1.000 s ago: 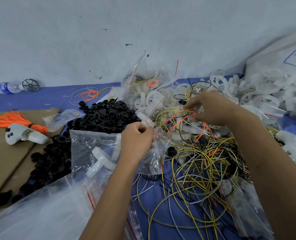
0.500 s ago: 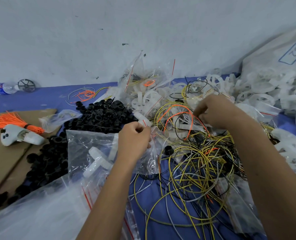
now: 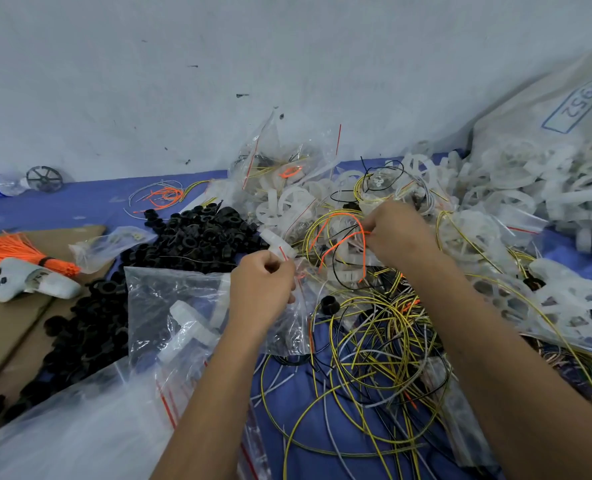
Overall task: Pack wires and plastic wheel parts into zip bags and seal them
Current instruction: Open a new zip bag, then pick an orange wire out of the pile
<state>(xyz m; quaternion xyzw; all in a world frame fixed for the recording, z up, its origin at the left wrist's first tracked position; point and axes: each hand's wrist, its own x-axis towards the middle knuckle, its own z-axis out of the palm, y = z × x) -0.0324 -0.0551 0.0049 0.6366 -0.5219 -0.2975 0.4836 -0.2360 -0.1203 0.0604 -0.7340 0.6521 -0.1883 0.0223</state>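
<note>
Head view: I see my left hand (image 3: 265, 285) pinching the zip bag (image 3: 180, 306) mouth, fingertips hidden; one white wheel part (image 3: 192, 325) inside; right hand (image 3: 396, 233) pinching looped wires (image 3: 344, 233), orange, black, yellow; wire tangle (image 3: 377, 355) uncountable on desk (image 3: 79, 206).

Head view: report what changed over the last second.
The right hand drew back from the pile toward the person, lifting looped orange and black wires it pinches. The left hand stayed gripping the open zip bag, white wheel part inside.
</note>
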